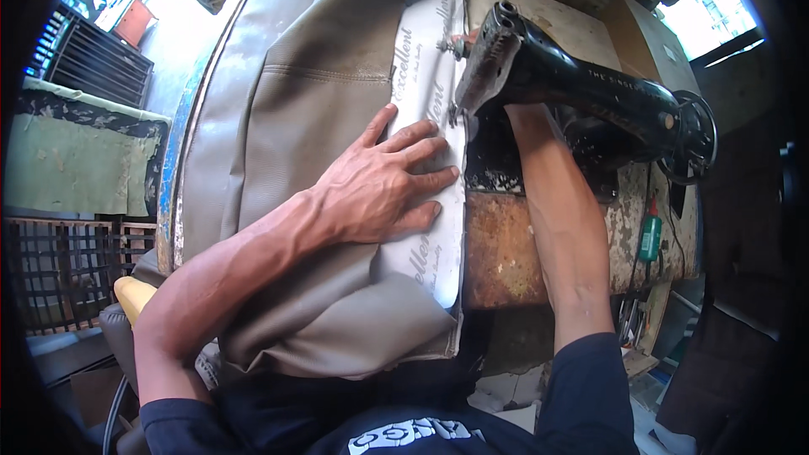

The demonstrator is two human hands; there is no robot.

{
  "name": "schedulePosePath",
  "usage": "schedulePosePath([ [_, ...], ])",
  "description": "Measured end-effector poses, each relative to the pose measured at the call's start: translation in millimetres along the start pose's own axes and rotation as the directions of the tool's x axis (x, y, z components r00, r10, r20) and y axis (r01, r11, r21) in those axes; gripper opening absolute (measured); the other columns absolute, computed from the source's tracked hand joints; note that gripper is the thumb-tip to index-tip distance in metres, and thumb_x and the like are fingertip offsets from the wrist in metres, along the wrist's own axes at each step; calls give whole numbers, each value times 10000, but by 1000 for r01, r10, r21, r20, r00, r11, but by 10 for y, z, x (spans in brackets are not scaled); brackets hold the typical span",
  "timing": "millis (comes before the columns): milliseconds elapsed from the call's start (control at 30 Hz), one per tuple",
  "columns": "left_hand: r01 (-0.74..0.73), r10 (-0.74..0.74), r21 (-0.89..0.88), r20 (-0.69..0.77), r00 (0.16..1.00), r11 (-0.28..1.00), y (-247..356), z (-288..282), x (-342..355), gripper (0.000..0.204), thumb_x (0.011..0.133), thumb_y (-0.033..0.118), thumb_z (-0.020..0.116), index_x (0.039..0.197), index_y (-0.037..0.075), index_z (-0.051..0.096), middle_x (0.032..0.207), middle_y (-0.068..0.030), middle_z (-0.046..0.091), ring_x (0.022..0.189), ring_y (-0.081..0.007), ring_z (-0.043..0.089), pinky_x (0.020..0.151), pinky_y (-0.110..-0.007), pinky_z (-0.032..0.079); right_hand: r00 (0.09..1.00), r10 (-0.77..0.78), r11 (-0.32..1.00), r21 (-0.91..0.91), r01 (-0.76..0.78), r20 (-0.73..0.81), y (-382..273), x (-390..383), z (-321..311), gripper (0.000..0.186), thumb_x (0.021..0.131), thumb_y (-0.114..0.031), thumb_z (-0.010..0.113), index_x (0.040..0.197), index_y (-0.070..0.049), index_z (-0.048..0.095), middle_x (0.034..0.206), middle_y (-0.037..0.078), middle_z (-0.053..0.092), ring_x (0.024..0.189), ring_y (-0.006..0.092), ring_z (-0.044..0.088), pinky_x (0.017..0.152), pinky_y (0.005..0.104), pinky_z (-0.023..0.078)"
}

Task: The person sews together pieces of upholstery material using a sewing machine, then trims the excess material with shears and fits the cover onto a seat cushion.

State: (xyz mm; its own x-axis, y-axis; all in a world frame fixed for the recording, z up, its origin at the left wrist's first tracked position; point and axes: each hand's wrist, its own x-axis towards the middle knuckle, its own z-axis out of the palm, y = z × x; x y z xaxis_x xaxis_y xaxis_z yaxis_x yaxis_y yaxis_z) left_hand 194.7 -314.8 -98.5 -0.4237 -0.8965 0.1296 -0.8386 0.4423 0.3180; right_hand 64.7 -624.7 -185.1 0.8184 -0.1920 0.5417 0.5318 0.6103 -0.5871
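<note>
My left hand (396, 168) lies flat, fingers spread, on a white printed backing strip (430, 270) along the edge of folded taupe leatherette (312, 118). The strip's right edge runs beside the needle and presser foot of a black sewing machine (607, 101). My right forearm (556, 211) reaches forward under the machine's arm; my right hand is mostly hidden behind the machine head, so its fingers' hold cannot be made out. The material drapes toward me in loose folds at the front.
The worn bench (497, 244) has a blue-edged left side. A green bottle (649, 232) and some tools stand at its right. A cardboard piece (645, 42) is behind the machine. A dark slatted grille (109, 50) and a green padded surface (76, 160) are at left.
</note>
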Motion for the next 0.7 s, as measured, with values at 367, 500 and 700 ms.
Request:
schedulePosePath([
  [367,-21,21,27,-22,1000,999,-257,0,123,484,960,413,634,1392,209,712,1481,-169,530,1512,-337,392,1253,-678,184,967,239,-129,-990,-53,-83,-467,274,926,869,723,-313,909,1458,-5,562,1206,215,659,1083,368,665,947,423,542],
  [500,-50,51,42,-37,998,998,-355,-1,210,474,953,416,646,1377,219,719,1471,-169,523,1501,-336,401,1239,-691,197,953,245,-439,-897,-56,-180,-503,283,706,781,787,-300,865,1449,-20,559,1227,206,662,1108,339,671,939,407,554],
  [700,-81,83,57,-43,996,995,-590,-38,263,450,925,398,698,1350,254,735,1425,-167,526,1474,-327,425,1230,-694,212,846,102,109,-840,-532,-523,-275,202,191,380,957,-260,737,1284,-80,665,1155,106,740,1002,186,722,831,371,592],
])
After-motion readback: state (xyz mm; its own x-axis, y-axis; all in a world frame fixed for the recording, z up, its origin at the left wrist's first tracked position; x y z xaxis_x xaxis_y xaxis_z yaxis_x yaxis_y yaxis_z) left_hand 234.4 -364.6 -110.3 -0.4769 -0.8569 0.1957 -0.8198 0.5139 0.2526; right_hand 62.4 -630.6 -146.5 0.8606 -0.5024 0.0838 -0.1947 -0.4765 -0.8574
